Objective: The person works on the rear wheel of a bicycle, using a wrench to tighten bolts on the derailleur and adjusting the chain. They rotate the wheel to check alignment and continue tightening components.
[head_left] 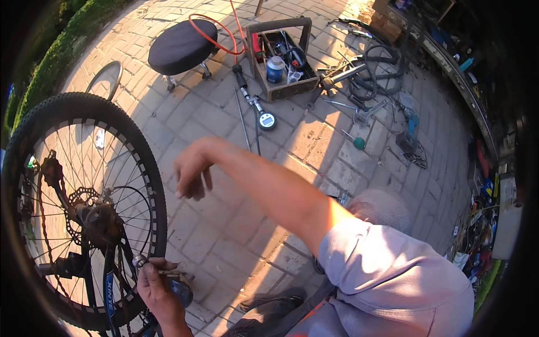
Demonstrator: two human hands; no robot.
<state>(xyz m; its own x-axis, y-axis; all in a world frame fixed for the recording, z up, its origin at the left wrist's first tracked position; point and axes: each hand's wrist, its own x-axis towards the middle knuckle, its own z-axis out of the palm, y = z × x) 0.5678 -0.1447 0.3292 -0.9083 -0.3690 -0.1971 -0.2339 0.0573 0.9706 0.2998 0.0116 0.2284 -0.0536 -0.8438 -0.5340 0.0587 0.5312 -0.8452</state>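
Observation:
A bicycle wheel [152, 163] with a black knobby tire fills the left side, with a brake disc [78, 205] around its hub [100, 220]. Below the hub, beside the dark frame tube [109, 286], my left hand [157, 289] pinches a small round metal piece [140, 260]. A rounded bluish thing [181, 291] lies behind that hand, mostly hidden. My right hand [193, 169] hangs in the air to the right of the tire, fingers loosely bent and apart, with nothing in them. Its forearm reaches across from the right.
A wooden toolbox [292, 90] holding a blue-and-white can stands at the back, near a black round stool [182, 46]. A digital pressure gauge [266, 120] lies on the paving with its hose. Hand tools, a green-handled screwdriver [359, 143] and inner tubes [387, 62] spread to the right.

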